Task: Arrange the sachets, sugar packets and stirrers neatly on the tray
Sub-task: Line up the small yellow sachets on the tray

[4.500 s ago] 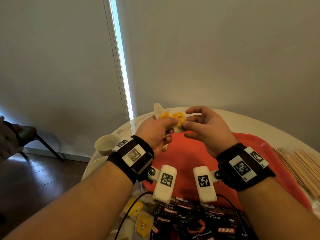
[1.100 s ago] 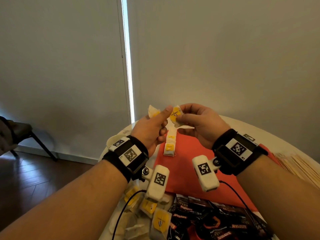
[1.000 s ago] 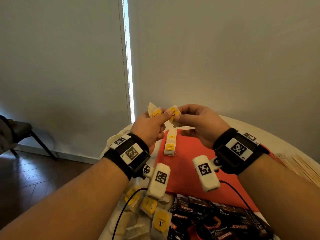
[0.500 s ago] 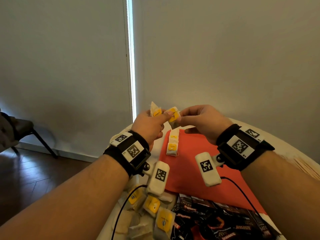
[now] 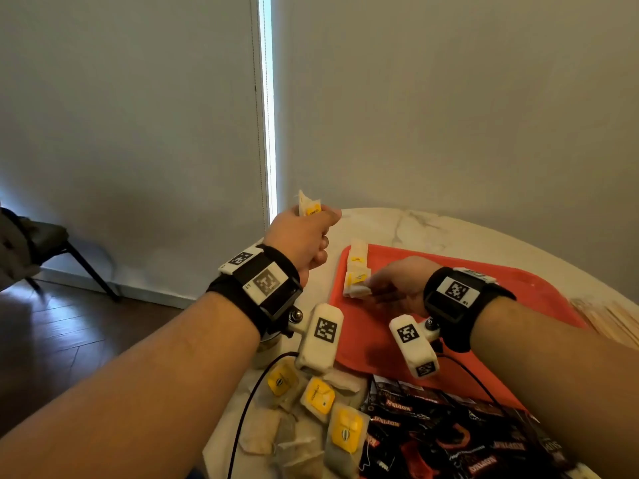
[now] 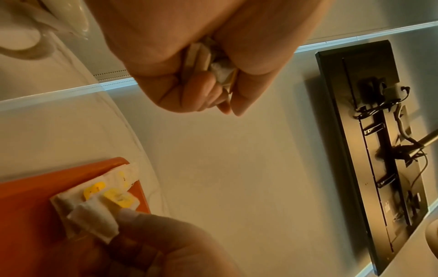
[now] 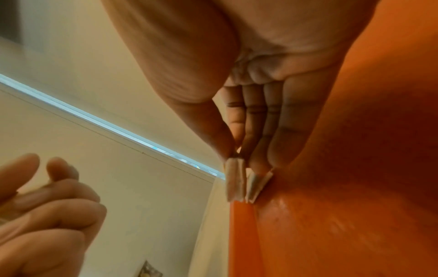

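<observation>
Right hand, lowered from mid-air, is pinching a tea bag onto the tray row, centre frame; left hand is gripping spare bags.

Head view looks down; both close wrist views share the tray.

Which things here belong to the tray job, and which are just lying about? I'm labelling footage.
Job:
red tray
row of sachets on it
sachets in left hand
right hand
loose sachets
dark packets
wooden stirrers

Lying about:
white cup
chair
</observation>
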Action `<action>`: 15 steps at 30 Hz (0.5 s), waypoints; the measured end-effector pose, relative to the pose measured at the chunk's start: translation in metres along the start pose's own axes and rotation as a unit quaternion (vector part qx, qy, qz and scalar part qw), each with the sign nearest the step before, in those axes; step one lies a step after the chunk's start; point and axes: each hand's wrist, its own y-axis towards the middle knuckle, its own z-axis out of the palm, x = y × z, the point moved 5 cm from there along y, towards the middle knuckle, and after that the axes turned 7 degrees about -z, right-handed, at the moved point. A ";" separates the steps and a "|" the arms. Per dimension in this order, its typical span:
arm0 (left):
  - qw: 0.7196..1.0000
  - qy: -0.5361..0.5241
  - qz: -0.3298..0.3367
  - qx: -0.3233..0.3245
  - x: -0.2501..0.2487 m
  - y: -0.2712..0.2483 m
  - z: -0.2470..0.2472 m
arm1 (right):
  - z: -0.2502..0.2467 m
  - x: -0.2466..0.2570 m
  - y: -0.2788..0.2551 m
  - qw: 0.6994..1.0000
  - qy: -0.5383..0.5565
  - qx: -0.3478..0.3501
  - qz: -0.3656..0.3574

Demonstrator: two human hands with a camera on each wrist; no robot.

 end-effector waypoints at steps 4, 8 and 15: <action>1.000 -0.011 -0.014 -0.002 0.002 0.004 -0.005 | 0.006 -0.006 0.006 1.000 -0.019 0.007 0.020; 1.000 -0.022 -0.023 -0.005 0.005 0.007 -0.006 | 0.013 -0.009 0.006 1.000 -0.002 0.013 0.022; 0.999 -0.022 -0.050 -0.004 0.012 0.008 -0.006 | 0.010 -0.009 0.004 1.000 -0.006 0.004 0.009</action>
